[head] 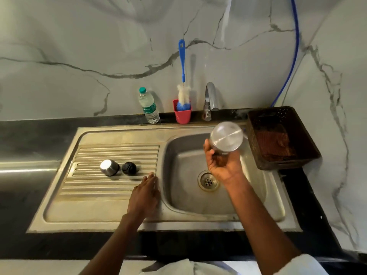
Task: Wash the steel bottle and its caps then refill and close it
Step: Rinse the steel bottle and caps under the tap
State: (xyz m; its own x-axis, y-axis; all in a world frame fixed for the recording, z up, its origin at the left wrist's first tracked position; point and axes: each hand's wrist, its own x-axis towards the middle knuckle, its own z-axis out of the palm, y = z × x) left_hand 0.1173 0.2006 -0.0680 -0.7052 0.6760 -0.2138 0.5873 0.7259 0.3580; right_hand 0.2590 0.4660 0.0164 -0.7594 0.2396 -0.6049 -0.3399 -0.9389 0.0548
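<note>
- head view: right hand grips the steel bottle upturned over the sink; a wet wall could slip and drop it.
- left hand rests flat, open, near the steel cap and black cap.
- bottle's base shines, undented.

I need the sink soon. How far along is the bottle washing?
Done: both caps are off, the steel cap and black inner cap sitting apart on the drainboard. In hand: the right hand holds the steel bottle over the basin, base toward the camera; the left hand reaches open toward the caps. No water runs from the tap, and the bottle brush stands in its cup. Washing, refilling and closing look left.
</note>
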